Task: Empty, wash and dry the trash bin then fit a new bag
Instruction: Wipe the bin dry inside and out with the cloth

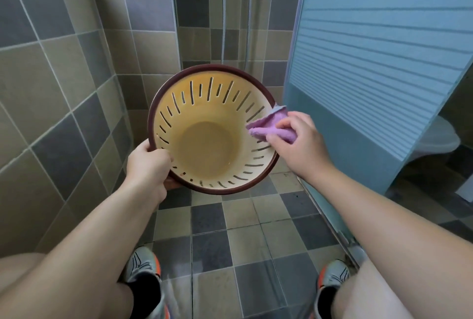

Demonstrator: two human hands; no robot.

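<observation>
The trash bin (204, 150) is a round yellow plastic basket with slotted walls and a dark brown rim. It is held up in the air with its open mouth tilted toward me, and its inside holds nothing. My left hand (148, 165) grips the rim at the lower left, fingers curled over the edge. My right hand (297, 139) pinches a folded purple cloth (271, 125) and presses it against the inner wall at the bin's right side, just below the rim.
I stand on a checkered tile floor (243, 237) in a tiled shower corner. A glass shower partition (238, 24) rises behind the bin. A blue slatted door (378, 63) stands at the right, with a white toilet (440, 137) beyond it. My shoes (143, 265) show below.
</observation>
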